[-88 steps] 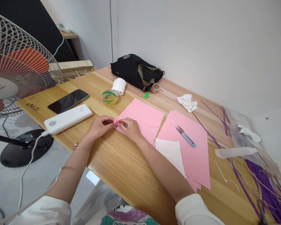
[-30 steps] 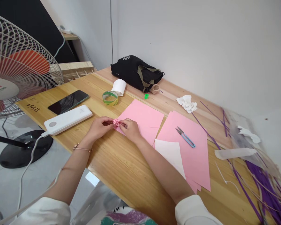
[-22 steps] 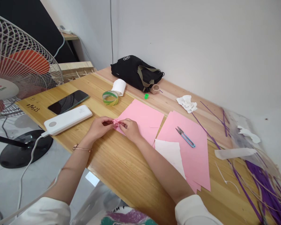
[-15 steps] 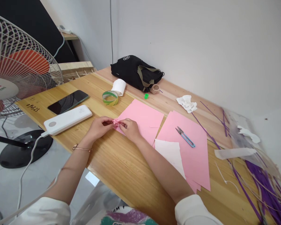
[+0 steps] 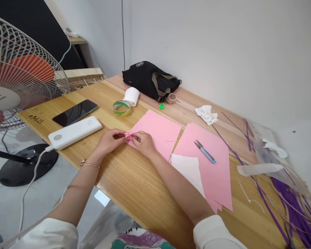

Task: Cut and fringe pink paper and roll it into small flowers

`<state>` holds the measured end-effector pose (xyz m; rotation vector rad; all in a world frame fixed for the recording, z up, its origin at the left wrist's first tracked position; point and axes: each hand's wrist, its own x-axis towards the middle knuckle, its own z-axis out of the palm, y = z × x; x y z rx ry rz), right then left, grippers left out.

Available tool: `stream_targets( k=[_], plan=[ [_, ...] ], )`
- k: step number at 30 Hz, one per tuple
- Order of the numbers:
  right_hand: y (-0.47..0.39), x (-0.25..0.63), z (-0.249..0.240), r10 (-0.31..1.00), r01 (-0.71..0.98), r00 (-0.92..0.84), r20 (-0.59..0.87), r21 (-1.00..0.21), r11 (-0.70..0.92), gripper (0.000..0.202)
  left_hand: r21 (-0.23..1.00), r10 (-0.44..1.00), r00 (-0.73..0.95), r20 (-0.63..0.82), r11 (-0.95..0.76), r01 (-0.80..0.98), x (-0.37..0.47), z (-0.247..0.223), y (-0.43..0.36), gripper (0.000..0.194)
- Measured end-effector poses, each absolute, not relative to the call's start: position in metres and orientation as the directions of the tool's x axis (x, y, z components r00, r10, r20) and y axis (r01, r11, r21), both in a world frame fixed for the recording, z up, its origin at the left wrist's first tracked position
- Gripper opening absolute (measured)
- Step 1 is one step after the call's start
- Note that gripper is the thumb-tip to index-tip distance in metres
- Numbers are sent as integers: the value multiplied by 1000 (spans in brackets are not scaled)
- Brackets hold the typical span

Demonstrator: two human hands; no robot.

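Note:
A small frilly pink paper flower [image 5: 128, 135] is between my two hands, over the near left edge of a pink sheet [image 5: 158, 133]. My left hand [image 5: 110, 141] pinches its left side with thumb and fingertips. From the right, my right hand [image 5: 144, 143] closes its fingers on the flower's other side. A second stack of pink paper [image 5: 219, 166] lies to the right, with blue-handled snips [image 5: 205, 151] on it and a torn white sheet [image 5: 189, 170] overlapping its left part.
A white power bank [image 5: 76, 132] and a phone [image 5: 75, 112] lie left of my hands. Beyond are green-yellow tape [image 5: 121, 108], a white roll [image 5: 132, 95], a green cap [image 5: 162, 106] and a black bag [image 5: 150, 80]. Purple strips [image 5: 292, 211] lie at right; a fan [image 5: 20, 72] stands left.

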<state>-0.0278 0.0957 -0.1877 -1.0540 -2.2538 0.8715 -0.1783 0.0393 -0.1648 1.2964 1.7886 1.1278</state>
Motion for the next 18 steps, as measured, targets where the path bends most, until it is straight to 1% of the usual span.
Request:
stream_targets(
  k=[18],
  plan=[
    [95, -27, -187, 800, 474, -575, 170, -728, 495, 17, 903, 960, -279, 0, 120, 412, -181, -168, 40, 36]
  ],
)
